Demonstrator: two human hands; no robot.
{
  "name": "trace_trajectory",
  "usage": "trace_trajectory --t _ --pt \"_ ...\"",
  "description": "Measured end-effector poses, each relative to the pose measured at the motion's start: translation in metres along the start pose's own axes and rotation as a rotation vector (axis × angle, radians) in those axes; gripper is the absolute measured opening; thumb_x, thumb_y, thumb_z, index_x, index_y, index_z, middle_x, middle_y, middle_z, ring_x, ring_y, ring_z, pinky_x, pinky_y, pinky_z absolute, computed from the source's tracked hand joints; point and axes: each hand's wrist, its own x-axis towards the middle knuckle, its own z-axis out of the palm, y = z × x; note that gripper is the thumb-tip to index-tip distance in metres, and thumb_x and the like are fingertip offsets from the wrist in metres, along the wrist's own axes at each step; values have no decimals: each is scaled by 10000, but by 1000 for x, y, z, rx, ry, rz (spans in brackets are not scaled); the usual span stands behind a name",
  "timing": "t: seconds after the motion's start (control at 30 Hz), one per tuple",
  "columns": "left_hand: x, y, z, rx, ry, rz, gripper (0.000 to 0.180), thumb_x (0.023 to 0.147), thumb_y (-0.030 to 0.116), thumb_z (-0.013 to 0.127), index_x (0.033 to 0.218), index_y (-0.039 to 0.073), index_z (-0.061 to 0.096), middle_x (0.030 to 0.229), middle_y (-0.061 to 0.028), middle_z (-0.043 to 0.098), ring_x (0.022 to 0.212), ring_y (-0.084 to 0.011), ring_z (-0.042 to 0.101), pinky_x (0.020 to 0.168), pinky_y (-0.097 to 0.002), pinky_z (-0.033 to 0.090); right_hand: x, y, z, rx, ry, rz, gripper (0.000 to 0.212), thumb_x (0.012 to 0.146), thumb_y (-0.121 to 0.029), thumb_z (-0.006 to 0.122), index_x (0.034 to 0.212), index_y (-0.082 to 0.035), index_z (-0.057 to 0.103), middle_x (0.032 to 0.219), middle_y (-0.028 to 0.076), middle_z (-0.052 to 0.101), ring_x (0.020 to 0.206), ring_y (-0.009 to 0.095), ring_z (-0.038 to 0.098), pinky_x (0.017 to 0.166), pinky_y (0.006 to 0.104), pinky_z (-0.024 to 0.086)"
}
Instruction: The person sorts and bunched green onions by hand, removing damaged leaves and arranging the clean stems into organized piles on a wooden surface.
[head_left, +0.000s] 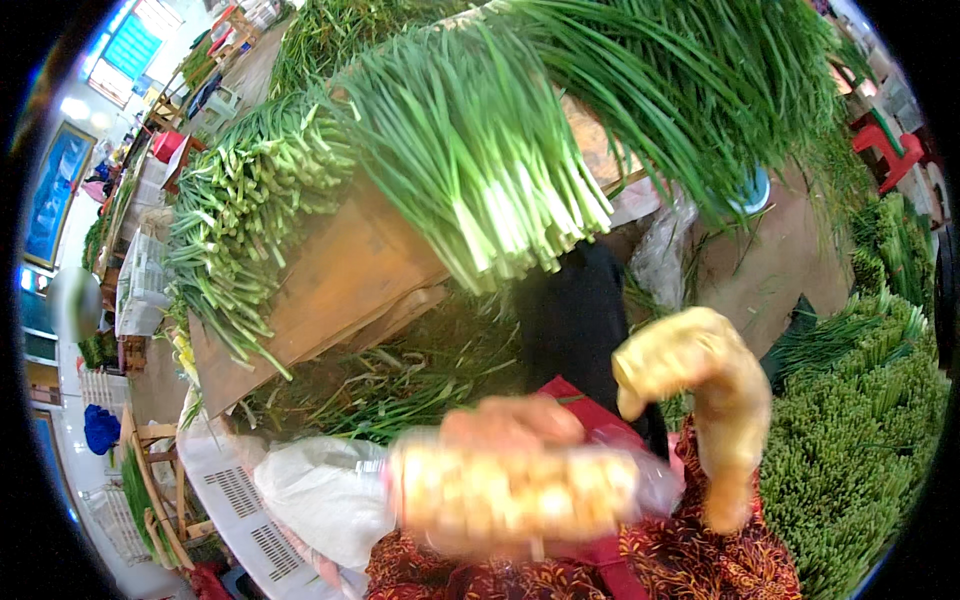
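Note:
Low in front of me, the bare fingers of my left hand [510,420] are closed over a clear plastic pack of pale yellow pieces [515,495]. Motion blurs the pack, so I cannot tell what the pieces are. My right hand [700,375], in a yellow glove, hangs bent just right of the pack and apart from it. Its fingers are smeared, and whether they hold anything does not show. Beyond both hands, a spread of long green chive-like stalks with white ends [500,215] lies on a brown board [350,260].
More green stalks [255,190] lie on the board's left, and a long-leaved heap [700,80] at the far right. Stacked bundles [840,440] rise on my right. A white plastic crate [235,510] stands left, a red stool [885,150] far right. Loose leaves [400,385] lie below the board.

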Motion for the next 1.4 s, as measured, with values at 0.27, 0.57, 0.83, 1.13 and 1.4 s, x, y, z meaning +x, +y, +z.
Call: trace_trajectory --t 0.27,0.57,0.83,1.13,1.4 --pt "0 -24 -24 352 173 -207 451 741 13 610 1134 -31 393 1077 -110 504 966 -178 521 845 -295 422 -7 -11 11 -446 210 429 481 615 -232 733 1011 -35 544 930 84 547 860 221 542 748 288 426" --pt "21 -6 -26 313 48 -366 524 812 60 531 1255 38 251 1202 -84 391 923 -152 528 789 -268 414 31 4 -25 -122 752 566 272 702 -185 683 920 -62 576 849 47 597 718 113 558 598 232 463" --pt "-32 35 -70 514 94 -367 386 840 138 502 1182 27 361 1117 -51 460 888 -111 530 736 -226 418 41 81 -138 -884 483 854 473 793 -363 543 1170 -89 463 1081 108 521 943 182 492 807 297 392" --pt "-54 111 -124 525 533 126 259 858 124 447 1093 18 420 1026 -81 503 830 -144 543 636 -239 446 68 14 -6 -893 550 381 334 797 -292 560 1082 -119 547 1124 62 529 1059 164 472 900 325 375" --pt "-77 111 -177 405 823 180 256 852 166 482 1069 40 436 992 -59 503 833 -133 525 631 -242 431 137 104 213 -766 -364 160 243 745 -275 604 890 -85 561 715 72 603 575 215 591 528 305 464"
